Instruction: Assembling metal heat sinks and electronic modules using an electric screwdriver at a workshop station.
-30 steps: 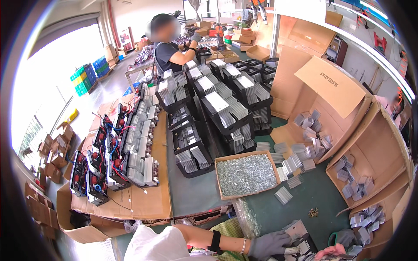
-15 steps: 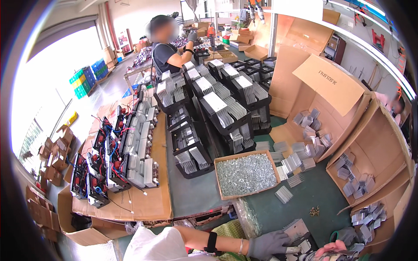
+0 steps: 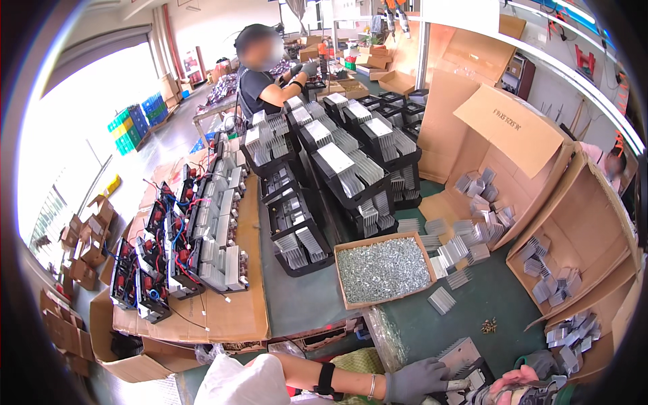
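Observation:
At the lower edge, my left hand in a grey glove has its fingers bent against a finned metal heat sink set with a black part. Beside it is my right hand, its pinkish fingers curled around something grey and dark that I cannot make out; the frame's edge cuts off part of it. Small brass-coloured screws lie in a little heap beyond the heat sink. Farther off stands a shallow cardboard box full of small silvery screws.
Loose heat sinks lie right of the screw box, others inside tall cardboard boxes. Stacked black frames with heat sinks stand ahead. Wired assemblies sit on cardboard at left. A person works at the far side.
My right hand has shifted slightly and turned beside the heat sink; my left hand stays almost in place. The person at the far side has lowered a raised hand.

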The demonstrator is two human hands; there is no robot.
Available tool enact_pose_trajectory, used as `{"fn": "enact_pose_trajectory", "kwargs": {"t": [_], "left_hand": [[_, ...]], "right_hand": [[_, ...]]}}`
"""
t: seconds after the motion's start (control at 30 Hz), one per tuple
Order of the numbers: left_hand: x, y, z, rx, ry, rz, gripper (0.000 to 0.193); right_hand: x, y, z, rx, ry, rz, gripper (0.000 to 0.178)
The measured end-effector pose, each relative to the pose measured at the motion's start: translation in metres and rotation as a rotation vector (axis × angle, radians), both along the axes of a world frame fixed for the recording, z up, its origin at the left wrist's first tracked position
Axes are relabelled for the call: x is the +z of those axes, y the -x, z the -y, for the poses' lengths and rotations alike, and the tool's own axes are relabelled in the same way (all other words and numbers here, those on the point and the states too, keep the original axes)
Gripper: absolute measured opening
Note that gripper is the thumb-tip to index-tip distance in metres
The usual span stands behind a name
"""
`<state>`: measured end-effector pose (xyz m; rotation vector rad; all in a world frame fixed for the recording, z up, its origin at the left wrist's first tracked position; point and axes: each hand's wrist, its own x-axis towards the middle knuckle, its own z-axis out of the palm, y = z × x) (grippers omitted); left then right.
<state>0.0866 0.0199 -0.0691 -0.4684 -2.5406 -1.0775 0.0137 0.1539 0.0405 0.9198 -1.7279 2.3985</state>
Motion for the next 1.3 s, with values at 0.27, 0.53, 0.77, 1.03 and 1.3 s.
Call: {"fn": "enact_pose_trajectory", "kwargs": {"t": [0.27, 0.53, 0.77, 1.03, 1.3], "left_hand": [[0.004, 0.000, -0.002, -0.018, 0.148, 0.165, 0.078], [0.000, 0.002, -0.002, -0.011, 0.071, 0.069, 0.078], [-0.001, 0.001, 0.001, -0.022, 0.075, 0.053, 0.076], [0.003, 0.006, 0.004, -0.037, 0.139, -0.015, 0.075], [0.004, 0.005, 0.006, -0.082, 0.147, 0.027, 0.079]], "right_hand": [[-0.004, 0.004, 0.000, -0.015, -0.018, -0.007, 0.043], [-0.005, 0.009, -0.003, 0.038, -0.040, -0.013, 0.043], [-0.005, 0.008, -0.004, 0.051, -0.042, 0.004, 0.045], [-0.005, 0.008, -0.008, 0.019, -0.029, 0.022, 0.044], [0.016, 0.010, -0.013, 0.087, 0.075, 0.039, 0.042]]}}
